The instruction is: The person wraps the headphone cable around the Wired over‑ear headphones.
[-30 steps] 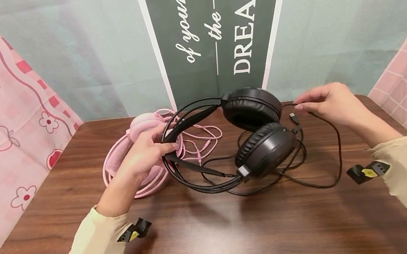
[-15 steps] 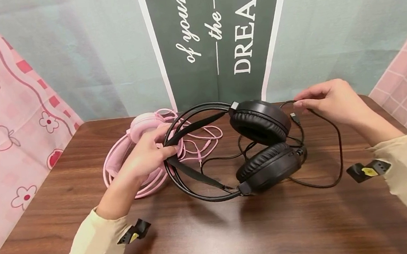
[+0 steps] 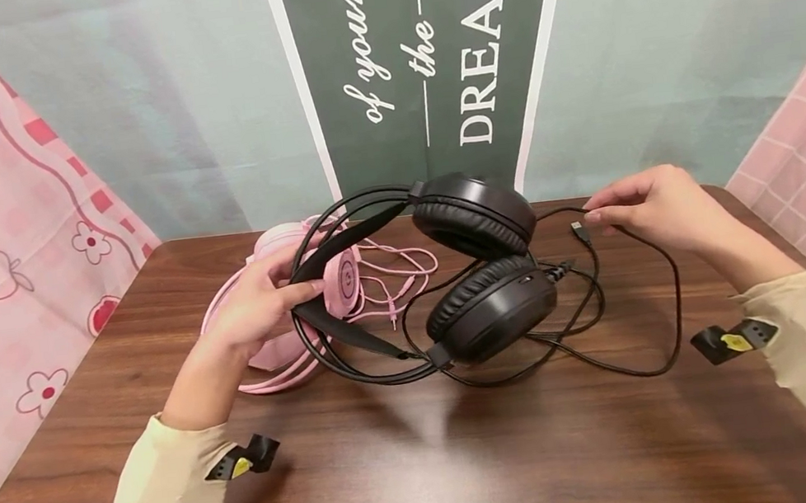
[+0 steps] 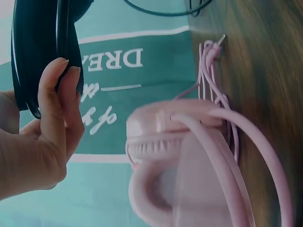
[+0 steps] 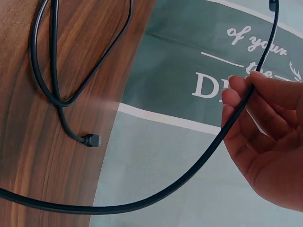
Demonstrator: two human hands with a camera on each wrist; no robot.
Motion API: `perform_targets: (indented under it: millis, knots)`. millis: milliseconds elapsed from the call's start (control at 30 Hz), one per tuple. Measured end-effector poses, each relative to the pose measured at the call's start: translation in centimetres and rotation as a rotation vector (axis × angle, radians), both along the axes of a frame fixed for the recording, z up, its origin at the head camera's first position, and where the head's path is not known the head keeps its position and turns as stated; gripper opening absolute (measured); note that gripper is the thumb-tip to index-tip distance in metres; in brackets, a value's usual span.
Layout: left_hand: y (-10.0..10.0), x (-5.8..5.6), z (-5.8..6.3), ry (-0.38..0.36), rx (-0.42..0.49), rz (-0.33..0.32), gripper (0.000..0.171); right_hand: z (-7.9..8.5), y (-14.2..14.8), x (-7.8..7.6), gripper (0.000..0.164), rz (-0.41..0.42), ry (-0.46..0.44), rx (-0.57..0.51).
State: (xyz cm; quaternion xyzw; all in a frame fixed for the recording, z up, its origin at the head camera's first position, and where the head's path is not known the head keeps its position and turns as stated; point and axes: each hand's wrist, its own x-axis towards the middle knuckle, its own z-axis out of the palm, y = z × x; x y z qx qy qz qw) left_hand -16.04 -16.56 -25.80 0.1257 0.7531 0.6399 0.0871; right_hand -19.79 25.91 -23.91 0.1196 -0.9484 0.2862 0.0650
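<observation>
A cloth-draped nook is formed around the desk (image 3: 412, 466) by lettered far cloth (image 3: 398, 78) and pink left curtain (image 3: 24, 270).

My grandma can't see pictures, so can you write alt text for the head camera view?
A person's left grip holds black headphones by the headband, and the right grip pinches a black cable. Pink headphones lie partly hidden behind the left grip on a brown wooden table.

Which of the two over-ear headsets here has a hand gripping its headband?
The black over-ear headset: the left hand grips its headband. The pink over-ear headset differs, lying on the brown wooden table, held by neither hand.
</observation>
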Motion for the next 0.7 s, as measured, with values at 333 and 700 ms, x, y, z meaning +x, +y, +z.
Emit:
perform_targets:
  millis: [333, 700]
  knots:
    - [-1.2, -0.4, -0.7, 0.111, -0.056, -0.045, 0.053, 0.8, -1.2, 0.2, 0.025, 0.033, 0.009, -0.068]
    - [1.2, -0.4, -0.8, 0.012, -0.059, -0.122, 0.042, 1.2, -3.1, 0.4, 0.019, 0.106, 0.071, -0.108]
